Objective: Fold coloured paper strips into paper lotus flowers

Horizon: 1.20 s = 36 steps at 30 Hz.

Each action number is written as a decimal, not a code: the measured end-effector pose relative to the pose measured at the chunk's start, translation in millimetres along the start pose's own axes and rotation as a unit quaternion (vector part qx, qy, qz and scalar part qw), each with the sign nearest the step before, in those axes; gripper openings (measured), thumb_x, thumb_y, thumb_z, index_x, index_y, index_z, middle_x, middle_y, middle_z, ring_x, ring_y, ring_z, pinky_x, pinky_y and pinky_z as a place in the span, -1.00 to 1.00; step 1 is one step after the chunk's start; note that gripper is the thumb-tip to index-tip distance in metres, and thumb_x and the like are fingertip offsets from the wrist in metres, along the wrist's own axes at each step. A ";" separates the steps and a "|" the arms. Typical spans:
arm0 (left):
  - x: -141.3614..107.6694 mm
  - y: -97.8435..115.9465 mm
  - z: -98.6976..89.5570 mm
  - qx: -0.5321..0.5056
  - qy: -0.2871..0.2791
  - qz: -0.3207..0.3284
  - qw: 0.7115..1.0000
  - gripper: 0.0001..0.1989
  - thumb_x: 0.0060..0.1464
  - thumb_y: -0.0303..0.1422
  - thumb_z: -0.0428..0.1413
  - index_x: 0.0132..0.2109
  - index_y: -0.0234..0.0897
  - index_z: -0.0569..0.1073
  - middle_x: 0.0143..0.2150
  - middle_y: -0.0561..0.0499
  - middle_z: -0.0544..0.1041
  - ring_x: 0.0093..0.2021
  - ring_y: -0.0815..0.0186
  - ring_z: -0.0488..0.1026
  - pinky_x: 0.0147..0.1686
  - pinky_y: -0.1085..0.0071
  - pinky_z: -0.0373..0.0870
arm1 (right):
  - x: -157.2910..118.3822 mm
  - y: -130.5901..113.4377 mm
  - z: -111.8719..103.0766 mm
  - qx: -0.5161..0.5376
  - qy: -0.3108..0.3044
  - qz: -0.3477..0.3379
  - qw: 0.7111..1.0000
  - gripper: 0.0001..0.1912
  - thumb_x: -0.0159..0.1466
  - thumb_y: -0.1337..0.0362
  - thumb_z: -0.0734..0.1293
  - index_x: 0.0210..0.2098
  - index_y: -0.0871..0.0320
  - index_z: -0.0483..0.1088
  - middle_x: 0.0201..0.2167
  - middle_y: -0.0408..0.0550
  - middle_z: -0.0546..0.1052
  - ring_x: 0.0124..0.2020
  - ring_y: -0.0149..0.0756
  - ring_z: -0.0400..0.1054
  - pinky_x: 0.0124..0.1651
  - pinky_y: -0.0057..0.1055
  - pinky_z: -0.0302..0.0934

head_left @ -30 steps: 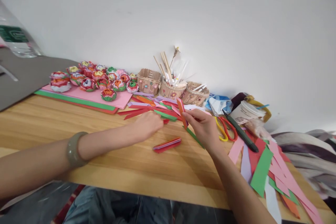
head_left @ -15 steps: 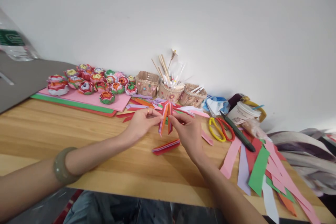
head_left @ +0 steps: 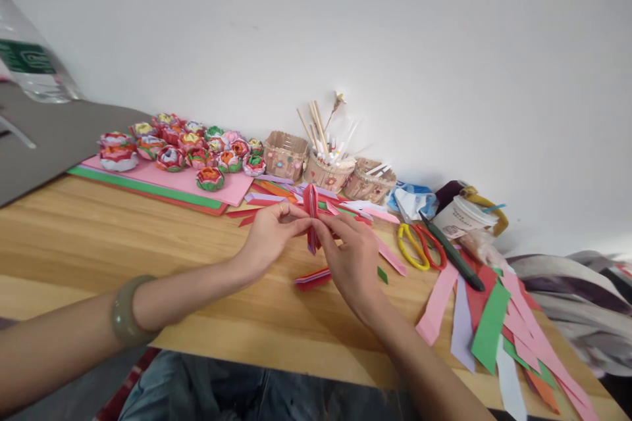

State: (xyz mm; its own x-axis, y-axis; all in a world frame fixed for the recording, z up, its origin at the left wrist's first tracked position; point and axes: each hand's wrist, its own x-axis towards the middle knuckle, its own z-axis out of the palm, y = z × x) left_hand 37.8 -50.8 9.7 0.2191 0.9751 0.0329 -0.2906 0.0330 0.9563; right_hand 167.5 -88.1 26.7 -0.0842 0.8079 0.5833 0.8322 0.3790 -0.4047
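Head view. The left-hand grip [head_left: 269, 237] and the right-hand grip [head_left: 353, 260] meet at the fingertips, each closed to a thumb-and-finger pinch on a folded paper bundle [head_left: 311, 198]. The bundle, red outside with layered edges, stands roughly upright between them, one end projecting above the fingertips and the other below. Nearer the wearer than the grips, a second bundle [head_left: 309, 280] lies on the wooden table [head_left: 207, 329], its right end running behind the right-hand grip. Just beyond the grips lie loose coloured strips [head_left: 269, 199]; behind these stand three decorated baskets [head_left: 286, 159], the middle one holding sticks [head_left: 316, 122]. Left of the grips, paper flowers [head_left: 210, 179] rest on a pink sheet [head_left: 232, 189]. To their right lie yellow and red scissor handles [head_left: 400, 245], a dark green tool [head_left: 454, 253] and, farther off, overlapping flat paper strips [head_left: 491, 322].
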 end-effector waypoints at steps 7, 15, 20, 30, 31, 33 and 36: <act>3.2 6.0 -2.7 0.054 0.018 0.015 0.998 -0.83 -0.22 -0.33 0.24 -0.50 -0.34 0.44 -0.55 0.10 0.46 -0.48 0.39 0.37 -0.40 0.45 0.30 | -5.5 -2.3 5.7 -0.041 -0.020 -0.038 0.998 -0.71 0.21 0.25 0.28 -0.09 0.22 0.39 -0.32 0.05 0.48 -0.38 -0.24 0.37 -0.34 -0.36 0.27; 7.1 9.6 -7.1 0.039 -0.015 0.033 0.999 -0.78 -0.26 -0.35 0.28 -0.47 -0.33 0.39 -0.51 0.11 0.44 -0.42 0.39 0.40 -0.32 0.43 0.35 | 1.6 0.6 3.6 0.087 -0.042 0.001 0.995 -0.75 0.26 0.38 0.16 -0.28 0.17 0.47 -0.46 -0.04 0.42 -0.43 -0.31 0.30 -0.39 -0.43 0.20; 10.7 11.0 -11.2 -0.027 -0.020 -0.019 0.999 -0.66 -0.26 -0.35 0.29 -0.28 -0.33 0.41 -0.46 0.13 0.43 -0.49 0.44 0.39 -0.40 0.46 0.35 | 7.0 6.8 -1.7 0.221 -0.093 0.053 0.969 -0.79 0.22 0.37 0.20 -0.36 0.16 0.49 -0.49 -0.11 0.40 -0.43 -0.34 0.27 -0.36 -0.44 0.17; 8.4 9.2 -10.5 -0.056 -0.098 -0.040 0.993 -0.89 -0.15 -0.37 0.23 -0.46 -0.35 0.53 -0.47 0.05 0.50 -0.40 0.41 0.39 -0.31 0.48 0.30 | 13.0 11.6 -11.6 0.227 -0.184 0.088 0.952 -0.80 0.19 0.35 0.25 -0.26 0.18 0.51 -0.43 -0.10 0.49 -0.33 -0.31 0.34 -0.24 -0.39 0.20; 8.9 8.9 -11.1 -0.056 -0.093 -0.038 0.993 -0.89 -0.15 -0.37 0.23 -0.47 -0.35 0.53 -0.47 0.06 0.50 -0.40 0.42 0.38 -0.32 0.49 0.29 | 12.3 12.9 -12.9 0.226 -0.187 0.092 0.952 -0.79 0.19 0.34 0.26 -0.22 0.19 0.49 -0.40 -0.09 0.50 -0.32 -0.31 0.35 -0.23 -0.38 0.21; 10.7 9.5 -14.5 -0.057 -0.072 -0.039 0.995 -0.89 -0.16 -0.37 0.24 -0.47 -0.34 0.53 -0.47 0.06 0.50 -0.41 0.43 0.37 -0.34 0.50 0.29 | 9.3 18.5 -17.9 0.218 -0.194 0.084 0.953 -0.75 0.18 0.31 0.30 -0.14 0.18 0.45 -0.29 -0.04 0.51 -0.27 -0.29 0.37 -0.20 -0.36 0.24; 14.3 11.2 -23.1 -0.068 -0.035 -0.051 0.996 -0.89 -0.19 -0.38 0.26 -0.46 -0.34 0.54 -0.47 0.06 0.50 -0.43 0.45 0.37 -0.37 0.52 0.29 | 0.9 31.6 -29.0 0.148 -0.255 -0.010 0.955 -0.71 0.09 0.28 0.41 -0.17 0.13 0.47 -0.17 0.00 0.47 -0.13 -0.24 0.33 -0.05 -0.30 0.20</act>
State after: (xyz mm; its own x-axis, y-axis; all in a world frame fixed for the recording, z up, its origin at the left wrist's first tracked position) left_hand 16.2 -31.4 14.2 0.3160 0.9480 -0.0376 -0.3863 0.1647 0.9076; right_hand 209.6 -88.5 34.9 -0.4178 0.8854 0.2036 0.6424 0.4464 -0.6229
